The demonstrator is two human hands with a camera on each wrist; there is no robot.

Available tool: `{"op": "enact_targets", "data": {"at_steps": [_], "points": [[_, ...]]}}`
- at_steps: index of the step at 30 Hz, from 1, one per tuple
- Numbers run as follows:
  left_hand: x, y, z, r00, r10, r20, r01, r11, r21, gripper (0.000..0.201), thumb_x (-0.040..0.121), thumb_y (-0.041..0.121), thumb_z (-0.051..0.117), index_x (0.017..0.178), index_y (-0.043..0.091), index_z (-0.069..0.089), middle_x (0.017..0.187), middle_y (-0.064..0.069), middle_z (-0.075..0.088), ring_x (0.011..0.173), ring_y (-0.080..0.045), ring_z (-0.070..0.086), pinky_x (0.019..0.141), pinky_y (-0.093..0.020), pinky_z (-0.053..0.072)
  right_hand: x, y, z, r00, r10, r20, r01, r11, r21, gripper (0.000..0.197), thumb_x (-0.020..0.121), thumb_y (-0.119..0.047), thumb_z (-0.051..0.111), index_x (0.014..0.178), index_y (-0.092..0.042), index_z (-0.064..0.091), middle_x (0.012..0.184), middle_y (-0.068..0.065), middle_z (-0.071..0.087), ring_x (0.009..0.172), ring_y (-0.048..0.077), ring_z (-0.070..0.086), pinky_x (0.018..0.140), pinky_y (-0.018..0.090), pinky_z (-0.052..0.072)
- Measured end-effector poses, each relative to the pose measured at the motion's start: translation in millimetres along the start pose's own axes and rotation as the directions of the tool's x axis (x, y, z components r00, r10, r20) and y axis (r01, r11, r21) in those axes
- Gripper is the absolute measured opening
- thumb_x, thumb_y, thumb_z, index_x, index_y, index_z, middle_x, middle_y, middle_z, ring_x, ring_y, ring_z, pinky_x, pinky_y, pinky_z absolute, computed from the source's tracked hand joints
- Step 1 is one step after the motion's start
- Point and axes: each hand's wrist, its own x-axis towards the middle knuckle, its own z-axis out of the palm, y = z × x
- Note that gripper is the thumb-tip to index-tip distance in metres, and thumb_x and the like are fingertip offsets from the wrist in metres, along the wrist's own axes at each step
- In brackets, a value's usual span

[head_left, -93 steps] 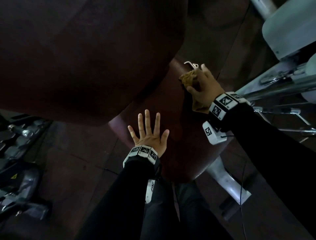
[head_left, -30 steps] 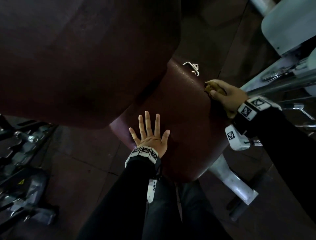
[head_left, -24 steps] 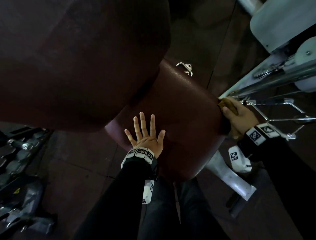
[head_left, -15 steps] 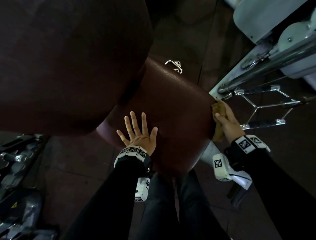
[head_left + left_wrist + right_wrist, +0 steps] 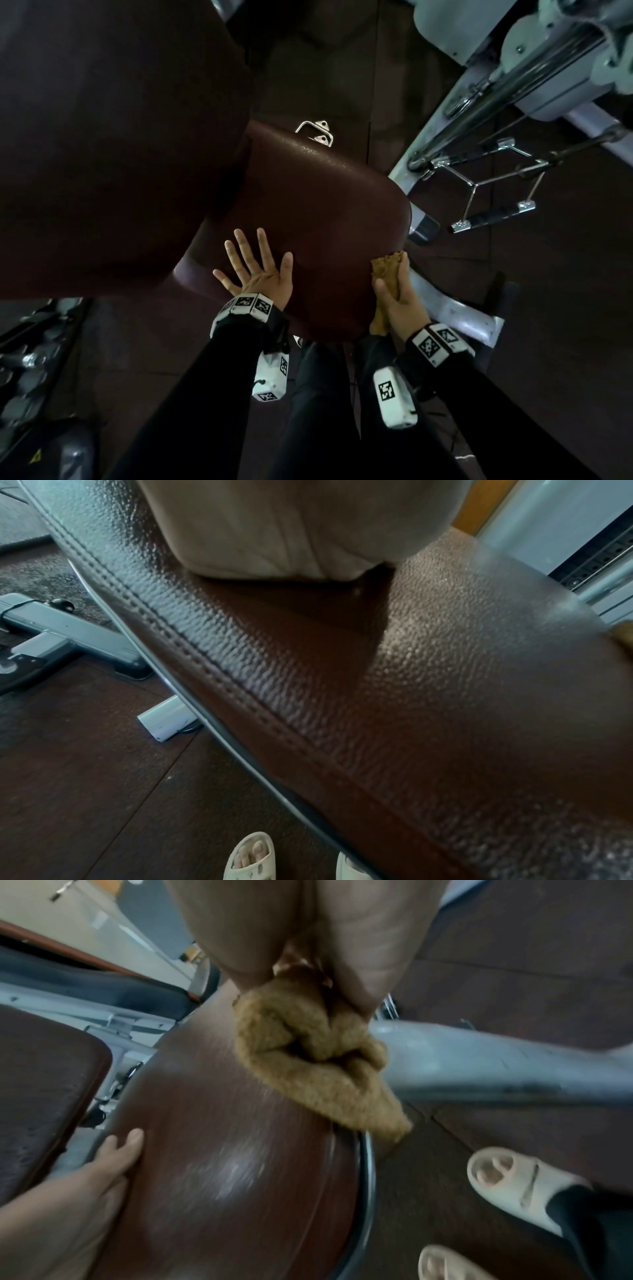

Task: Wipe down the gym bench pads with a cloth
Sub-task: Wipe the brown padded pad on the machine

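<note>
A dark brown leather seat pad (image 5: 318, 205) fills the middle of the head view, with the larger back pad (image 5: 102, 137) looming at the upper left. My left hand (image 5: 257, 270) lies flat with spread fingers on the seat pad's near left part. My right hand (image 5: 397, 294) grips a bunched tan cloth (image 5: 387, 267) and presses it against the pad's right near edge. In the right wrist view the cloth (image 5: 318, 1064) hangs crumpled from the hand over the pad's rim (image 5: 363, 1150). The left wrist view shows the pad's stitched seam (image 5: 240, 680).
A grey bench frame (image 5: 455, 311) runs under the pad on the right. A cable machine (image 5: 513, 68) with a chrome handle bar (image 5: 493, 212) stands at the upper right. Dumbbells (image 5: 30, 359) lie on the floor at the left. My sandalled feet (image 5: 514, 1185) stand by the pad.
My right hand has dragged the cloth from the pad's far end along its right edge down to the near right corner. The left hand stayed flat on the pad.
</note>
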Motion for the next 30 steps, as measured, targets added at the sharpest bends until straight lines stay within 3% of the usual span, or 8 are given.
{"op": "enact_targets", "data": {"at_steps": [6,10,13,15,20,23,25,30], "points": [[1.3,-2.7,2.4,1.0,0.015,-0.016,-0.015,1.0,-0.007,0.064,0.091,0.065,0.005,0.128,0.04,-0.041,0.117,0.015,-0.066,0.109,-0.007,-0.061,0.094,-0.05,-0.034,11.8,-20.2,-7.2,0.997,0.015,-0.069,-0.02,0.997,-0.08,0.072,0.095,-0.036,0.047,0.15,-0.029,0.001,0.149,0.002,0.034,0.133,0.021,0.037,0.11,0.028,0.029],[3.6,-5.3,4.6,1.0,0.013,-0.026,-0.013,1.0,0.003,0.064,0.088,0.067,0.002,0.126,0.041,-0.043,0.118,0.014,-0.066,0.108,-0.007,-0.061,0.093,-0.051,-0.034,-16.3,-12.6,13.9,0.996,0.032,-0.08,-0.037,0.998,-0.057,0.074,0.096,-0.034,0.047,0.148,-0.034,-0.004,0.148,0.002,0.034,0.132,0.017,0.037,0.099,0.012,0.025],[4.5,-7.5,5.6,0.999,0.025,-0.041,-0.026,1.0,-0.003,0.063,0.087,0.068,0.001,0.121,0.044,-0.046,0.119,0.014,-0.065,0.11,-0.007,-0.061,0.092,-0.05,-0.034,-43.6,3.2,27.8,0.993,0.115,-0.039,-0.118,0.988,-0.1,0.075,0.095,-0.039,0.046,0.145,-0.044,-0.01,0.139,0.005,0.048,0.108,0.013,0.059,0.088,0.01,0.038],[4.0,-8.5,5.8,0.998,0.038,-0.057,-0.039,0.999,-0.005,0.062,0.086,0.069,-0.001,0.117,0.046,-0.05,0.12,0.014,-0.065,0.11,-0.007,-0.061,0.091,-0.049,-0.036,-56.5,8.3,31.7,0.986,0.161,-0.034,-0.164,0.981,-0.104,0.073,0.095,-0.04,0.045,0.143,-0.049,-0.009,0.127,0.005,0.058,0.08,0.003,0.064,0.066,0.001,0.041],[7.3,-12.4,8.9,0.994,0.053,-0.093,-0.054,0.999,0.001,0.063,0.086,0.069,0.0,0.115,0.047,-0.051,0.122,0.013,-0.065,0.111,-0.007,-0.06,0.086,-0.046,-0.04,-55.2,-7.5,18.7,0.99,0.079,-0.116,-0.093,0.988,-0.121,0.066,0.095,-0.036,0.047,0.144,-0.049,0.005,0.137,0.001,0.051,0.115,0.019,0.055,0.093,0.023,0.038],[9.8,-14.5,13.2,0.991,0.064,-0.12,-0.065,0.998,-0.008,0.063,0.087,0.069,0.0,0.119,0.046,-0.049,0.126,0.012,-0.062,0.115,-0.008,-0.058,0.086,-0.045,-0.041,-47.7,-25.0,10.6,0.99,-0.065,-0.122,0.045,0.986,-0.159,0.067,0.096,-0.029,0.047,0.147,-0.042,0.006,0.149,-0.004,0.036,0.131,0.017,0.041,0.097,0.009,0.029],[11.1,-15.7,15.7,0.988,0.065,-0.141,-0.066,0.998,-0.005,0.063,0.086,0.069,0.0,0.12,0.046,-0.049,0.128,0.012,-0.061,0.117,-0.009,-0.057,0.087,-0.045,-0.041,-44.3,-39.1,11.1,0.979,-0.194,-0.066,0.173,0.955,-0.241,0.068,0.096,-0.024,0.048,0.149,-0.032,0.006,0.154,-0.006,0.024,0.137,0.012,0.03,0.098,0.001,0.022],[13.0,-14.8,19.4,0.985,0.051,-0.166,-0.057,0.998,-0.031,0.064,0.089,0.066,0.003,0.129,0.042,-0.04,0.126,0.014,-0.061,0.115,-0.007,-0.057,0.091,-0.046,-0.038,-44.4,-56.9,30.5,0.946,-0.234,0.225,0.302,0.888,-0.347,0.063,0.097,-0.03,0.046,0.15,-0.023,0.012,0.154,-0.012,0.005,0.142,0.009,0.005,0.112,0.019,0.01]]}}
